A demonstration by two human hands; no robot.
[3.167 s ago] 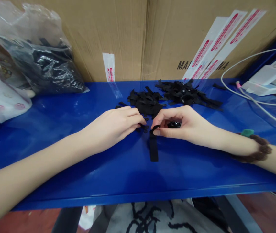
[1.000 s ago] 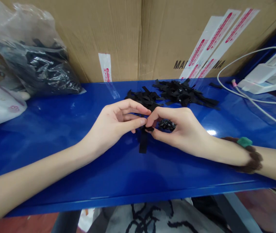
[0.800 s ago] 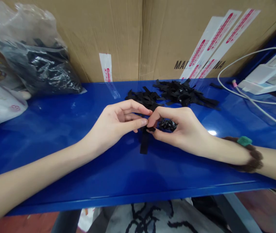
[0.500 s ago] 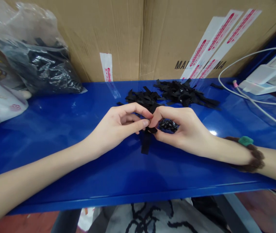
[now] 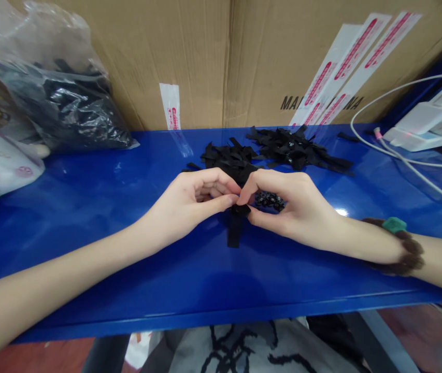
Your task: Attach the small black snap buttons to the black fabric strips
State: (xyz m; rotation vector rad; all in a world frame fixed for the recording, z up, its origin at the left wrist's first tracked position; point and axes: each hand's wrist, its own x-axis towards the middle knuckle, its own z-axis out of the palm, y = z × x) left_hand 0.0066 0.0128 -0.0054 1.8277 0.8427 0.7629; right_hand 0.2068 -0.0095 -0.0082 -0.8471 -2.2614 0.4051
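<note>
A short black fabric strip hangs down between my two hands, over the blue tabletop. My left hand pinches its upper end from the left with thumb and forefinger. From the right, the thumb and forefinger of my right hand grip the same upper end, and the fingertips of both hands meet there. Small shiny black parts lie in a little heap, partly behind my right hand. Just beyond the hands is a pile of black strips, with a second pile to its right.
Cardboard boxes stand along the back. A clear plastic bag of black material and a white bag are at the left. White cables and a power strip lie at the right.
The fingers of my left hand have shifted slightly, and the dark folded top of the strip shows a little more between the hands. My right hand has barely moved.
</note>
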